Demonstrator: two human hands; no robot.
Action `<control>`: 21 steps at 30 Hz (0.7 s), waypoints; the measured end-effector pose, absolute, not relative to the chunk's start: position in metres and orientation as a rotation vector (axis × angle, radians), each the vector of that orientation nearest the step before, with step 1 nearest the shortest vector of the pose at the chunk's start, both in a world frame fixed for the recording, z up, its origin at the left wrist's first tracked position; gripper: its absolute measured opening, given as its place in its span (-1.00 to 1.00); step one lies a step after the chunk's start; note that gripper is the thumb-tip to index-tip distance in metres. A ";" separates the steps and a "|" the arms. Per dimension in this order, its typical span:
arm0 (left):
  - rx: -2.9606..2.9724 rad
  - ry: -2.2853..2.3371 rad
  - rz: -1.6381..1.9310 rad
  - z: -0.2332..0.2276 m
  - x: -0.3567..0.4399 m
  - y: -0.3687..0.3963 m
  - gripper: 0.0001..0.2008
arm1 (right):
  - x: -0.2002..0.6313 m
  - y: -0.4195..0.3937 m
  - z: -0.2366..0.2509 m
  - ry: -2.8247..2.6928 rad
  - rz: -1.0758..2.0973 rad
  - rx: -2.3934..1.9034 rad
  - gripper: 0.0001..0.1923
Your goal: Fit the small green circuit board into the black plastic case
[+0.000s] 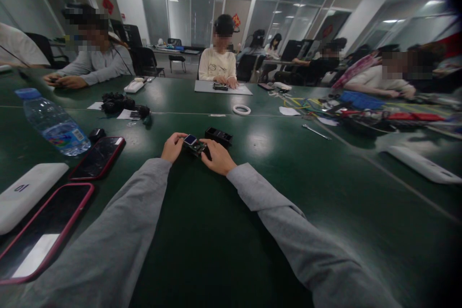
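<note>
Grey sleeves run up from the near edge toward the middle of the green table [202, 240]. Landmark for positions: small circuit board [195, 146], which carries a pale square screen and lies on the table at the centre.

Left hand [173, 147]: fingertips curled onto the board's left end, pinching it. Right hand [217, 156]: fingers closed over the board's right end, palm down, gripping it. Board is held between both hands, resting on or just above the surface; cannot tell which.

Black housing [218, 136]: just behind the board, to its right, open side up, touching neither hand.

Left of the board: red-edged phone [97, 157], face up; water bottle [54, 122] on its side beyond that phone; white power bank [25, 194] and a second phone [41, 233] nearer the camera.

Behind the board: roll of white tape [241, 109], well apart. Right of it: metal tool [316, 132].

Other people sit along the far side, each with their own hands on their own work.
</note>
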State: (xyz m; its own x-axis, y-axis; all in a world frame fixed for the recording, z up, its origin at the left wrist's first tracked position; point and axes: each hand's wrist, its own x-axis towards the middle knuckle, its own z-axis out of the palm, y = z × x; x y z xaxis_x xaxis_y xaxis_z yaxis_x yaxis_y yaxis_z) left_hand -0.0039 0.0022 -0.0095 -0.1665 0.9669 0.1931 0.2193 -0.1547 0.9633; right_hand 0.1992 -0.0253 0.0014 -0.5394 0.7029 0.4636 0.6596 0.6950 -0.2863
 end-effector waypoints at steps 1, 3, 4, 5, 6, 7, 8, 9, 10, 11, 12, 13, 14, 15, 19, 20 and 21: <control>1.401 1.424 1.388 -0.008 -0.004 0.001 -0.82 | 0.199 -0.025 0.002 -2.350 0.103 -1.044 -0.54; 1.399 1.435 1.400 -0.005 -0.003 -0.001 -0.82 | 0.199 -0.026 0.002 -2.352 0.108 -1.042 -0.54; 1.400 1.440 1.401 -0.004 -0.003 -0.002 -0.82 | 0.200 -0.026 0.002 -2.354 0.112 -1.041 -0.54; 1.404 1.445 1.402 -0.002 -0.004 -0.003 -0.82 | 0.200 -0.026 0.003 -2.357 0.118 -1.040 -0.54; 1.409 1.450 1.403 -0.002 -0.004 -0.004 -0.83 | 0.200 -0.026 0.003 -2.359 0.124 -1.040 -0.54; 1.415 1.453 1.402 -0.001 -0.004 -0.005 -0.83 | 0.200 -0.027 0.004 -2.362 0.129 -1.041 -0.54; 1.423 1.451 1.400 0.000 -0.004 -0.005 -0.83 | 0.200 -0.027 0.005 -2.364 0.133 -1.042 -0.55; 1.429 1.448 1.401 0.000 -0.004 -0.005 -0.84 | 0.200 -0.028 0.005 -2.365 0.134 -1.042 -0.55; 1.433 1.443 1.406 0.000 -0.004 -0.005 -0.84 | 0.200 -0.028 0.006 -2.366 0.134 -1.042 -0.55; 1.434 1.438 1.412 -0.001 -0.005 -0.005 -0.84 | 0.200 -0.029 0.006 -2.366 0.132 -1.044 -0.55; 1.433 1.434 1.417 -0.002 -0.005 -0.005 -0.83 | 0.200 -0.029 0.007 -2.366 0.131 -1.048 -0.55; 1.433 1.433 1.419 -0.002 -0.005 -0.004 -0.83 | 0.200 -0.029 0.007 -2.366 0.131 -1.050 -0.55; 1.436 1.436 1.416 -0.003 -0.006 -0.003 -0.82 | 0.200 -0.029 0.007 -2.367 0.132 -1.050 -0.55; 1.443 1.441 1.406 -0.004 -0.006 -0.003 -0.82 | 0.200 -0.029 0.007 -2.368 0.133 -1.047 -0.56; 1.490 1.467 1.388 -0.008 -0.008 0.000 -0.80 | 0.200 -0.028 0.006 -2.373 0.130 -1.035 -0.56; 1.503 1.471 1.395 -0.008 -0.008 0.000 -0.81 | 0.200 -0.028 0.006 -2.372 0.128 -1.036 -0.56; 1.512 1.475 1.404 -0.008 -0.008 0.000 -0.81 | 0.200 -0.028 0.006 -2.372 0.127 -1.037 -0.56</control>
